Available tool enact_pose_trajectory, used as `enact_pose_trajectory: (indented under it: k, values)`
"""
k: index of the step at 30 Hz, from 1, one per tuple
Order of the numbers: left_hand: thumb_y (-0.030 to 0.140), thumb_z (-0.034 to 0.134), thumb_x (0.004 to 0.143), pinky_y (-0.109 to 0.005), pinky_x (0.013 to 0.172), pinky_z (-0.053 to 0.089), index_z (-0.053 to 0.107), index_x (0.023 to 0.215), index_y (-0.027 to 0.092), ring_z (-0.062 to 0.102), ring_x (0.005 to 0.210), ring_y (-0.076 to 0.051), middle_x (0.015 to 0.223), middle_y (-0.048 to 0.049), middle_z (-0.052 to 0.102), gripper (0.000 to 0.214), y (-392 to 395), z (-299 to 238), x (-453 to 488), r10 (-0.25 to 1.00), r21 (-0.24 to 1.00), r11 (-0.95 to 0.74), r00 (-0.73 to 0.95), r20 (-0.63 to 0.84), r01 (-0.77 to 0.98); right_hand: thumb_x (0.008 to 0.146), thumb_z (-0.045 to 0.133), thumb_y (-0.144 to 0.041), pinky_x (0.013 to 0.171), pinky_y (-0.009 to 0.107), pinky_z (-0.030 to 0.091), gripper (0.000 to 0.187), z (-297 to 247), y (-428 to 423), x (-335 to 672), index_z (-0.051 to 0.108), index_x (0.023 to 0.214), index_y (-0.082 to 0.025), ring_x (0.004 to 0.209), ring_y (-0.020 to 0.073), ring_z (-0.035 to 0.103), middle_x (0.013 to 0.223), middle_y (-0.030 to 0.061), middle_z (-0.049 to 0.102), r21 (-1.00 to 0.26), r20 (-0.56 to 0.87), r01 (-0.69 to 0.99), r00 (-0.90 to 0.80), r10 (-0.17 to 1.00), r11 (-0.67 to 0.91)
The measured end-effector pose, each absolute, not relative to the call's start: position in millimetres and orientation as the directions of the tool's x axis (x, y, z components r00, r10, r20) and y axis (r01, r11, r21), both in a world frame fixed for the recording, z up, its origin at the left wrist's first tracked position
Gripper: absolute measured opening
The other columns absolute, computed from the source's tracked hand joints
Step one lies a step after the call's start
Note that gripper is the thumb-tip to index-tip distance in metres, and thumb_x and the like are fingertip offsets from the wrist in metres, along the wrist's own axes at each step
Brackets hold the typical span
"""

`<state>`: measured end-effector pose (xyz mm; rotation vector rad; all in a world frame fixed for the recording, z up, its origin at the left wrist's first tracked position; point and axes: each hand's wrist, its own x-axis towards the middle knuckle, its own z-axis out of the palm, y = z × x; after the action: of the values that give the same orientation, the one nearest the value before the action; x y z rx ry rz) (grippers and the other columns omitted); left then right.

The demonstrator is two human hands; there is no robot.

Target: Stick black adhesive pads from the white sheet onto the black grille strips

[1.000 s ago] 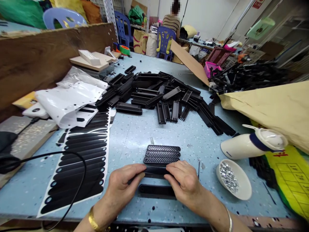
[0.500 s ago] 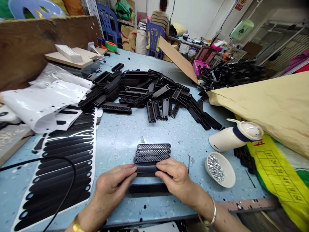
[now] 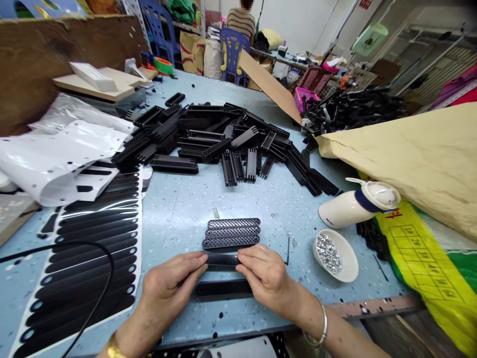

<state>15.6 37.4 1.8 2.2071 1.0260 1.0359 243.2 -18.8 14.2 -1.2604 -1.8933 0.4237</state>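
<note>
A glossy black strip (image 3: 222, 259) stretches between my two hands, just in front of several black bars with a crosshatched face (image 3: 231, 232). Its left end is pinched between the thumb and fingers of my left hand (image 3: 173, 278). My right hand (image 3: 266, 273) pinches the other end the same way. Whether the strip touches a bar beneath it is hard to make out. Closer to me lies a smooth black bar (image 3: 219, 288), its right end partly behind my right hand. A sheet of black round-ended strips (image 3: 87, 253) lies at the left.
A loose pile of black bars (image 3: 208, 132) spreads across the table's middle. At right stand a white bowl of small metal parts (image 3: 348, 266) and a white bottle (image 3: 343, 211). An L-shaped key (image 3: 288, 248) lies beside my right hand. A black cable (image 3: 108, 258) crosses the sheet.
The view has shifted slightly, so the table's contents sit a little further left and higher. Both hands keep their pinch on the strip, which now shows more of its shiny face.
</note>
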Motion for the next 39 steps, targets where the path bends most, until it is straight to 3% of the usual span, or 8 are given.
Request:
enact_pose_trajectory:
  k: [10,13,20,27,30,32,35,39]
  values:
    - [0.023,0.062,0.086,-0.028,0.081,0.062,0.075,0.097,0.023,0.075,0.081,-0.016,0.091,-0.001,0.079,0.017,37.7,-1.2,12.3,0.8,0.679,-0.587,0.448,0.4,0.442,0.088,0.065,-0.018,0.075,0.038,0.058,0.02,15.1,-20.8,253.1,0.071,0.107,-0.017,0.085,0.0215,0.069,0.098,0.0098,0.075,-0.666,0.446,0.589,-0.178,0.877,0.458]
    - [0.024,0.061,0.086,-0.029,0.081,0.062,0.075,0.097,0.023,0.075,0.082,-0.017,0.091,-0.0013,0.079,0.017,37.9,-0.4,11.4,0.802,0.676,-0.582,0.457,0.385,0.452,0.085,0.07,-0.023,0.074,0.038,0.059,0.022,16.7,-30.1,264.5,0.072,0.106,-0.017,0.084,0.0218,0.069,0.096,0.01,0.074,-0.73,0.407,0.59,-0.03,0.913,0.344]
    - [0.028,0.059,0.086,-0.027,0.073,0.062,0.073,0.094,0.022,0.075,0.078,-0.016,0.088,-0.0004,0.079,0.017,37.5,8.8,12.3,0.836,0.706,-0.519,0.458,0.302,0.482,0.087,0.058,-0.02,0.056,0.029,0.055,0.016,12.8,-44.4,283.2,0.073,0.085,-0.016,0.063,0.0171,0.068,0.073,0.006,0.07,-0.887,0.16,0.462,0.256,0.953,0.025]
    - [0.032,0.063,0.081,-0.026,0.059,0.061,0.071,0.098,0.017,0.071,0.06,-0.015,0.076,-0.001,0.076,0.024,38.6,6.0,12.0,0.882,0.716,-0.433,0.423,0.21,0.547,0.087,0.051,-0.022,0.045,0.023,0.049,0.022,2.9,-35.7,266.4,0.072,0.091,-0.015,0.058,0.0148,0.066,0.074,0.0055,0.065,-0.934,0.053,0.358,0.173,0.983,-0.013]
    - [0.034,0.061,0.084,-0.025,0.054,0.059,0.07,0.098,0.018,0.07,0.059,-0.015,0.075,-0.0013,0.075,0.023,38.2,11.8,8.1,0.852,0.654,-0.509,0.436,0.29,0.56,0.083,0.054,-0.02,0.047,0.024,0.049,0.022,5.9,-40.0,269.8,0.069,0.097,-0.012,0.059,0.0155,0.066,0.077,0.0065,0.065,-0.928,0.082,0.371,0.148,0.986,0.021]
    - [0.035,0.061,0.086,-0.027,0.058,0.059,0.069,0.098,0.019,0.071,0.064,-0.017,0.079,-0.0031,0.075,0.022,35.6,21.9,8.6,0.797,0.554,-0.603,0.439,0.414,0.574,0.084,0.054,-0.017,0.053,0.026,0.05,0.021,11.5,-45.0,279.7,0.069,0.097,-0.012,0.062,0.016,0.065,0.078,0.0073,0.066,-0.875,0.177,0.477,0.152,0.972,0.085]
    - [0.027,0.06,0.089,-0.031,0.073,0.057,0.066,0.101,0.019,0.07,0.081,-0.019,0.091,-0.0059,0.073,0.016,30.7,39.0,22.7,0.67,0.444,-0.74,0.499,0.549,0.505,0.088,0.05,-0.016,0.058,0.029,0.046,0.02,20.1,-49.9,300.5,0.069,0.083,-0.013,0.063,0.0169,0.061,0.07,0.0064,0.063,-0.657,0.327,0.748,0.17,0.929,0.095]
    - [0.014,0.054,0.09,-0.03,0.075,0.055,0.061,0.103,0.018,0.065,0.084,-0.018,0.092,-0.0064,0.069,0.015,29.1,44.5,63.0,0.542,0.487,-0.825,0.645,0.539,0.286,0.088,0.058,-0.021,0.056,0.03,0.038,0.022,22.1,-46.3,317.7,0.064,0.067,-0.015,0.06,0.0183,0.056,0.066,0.0071,0.061,-0.278,0.177,0.956,0.147,0.973,-0.094]
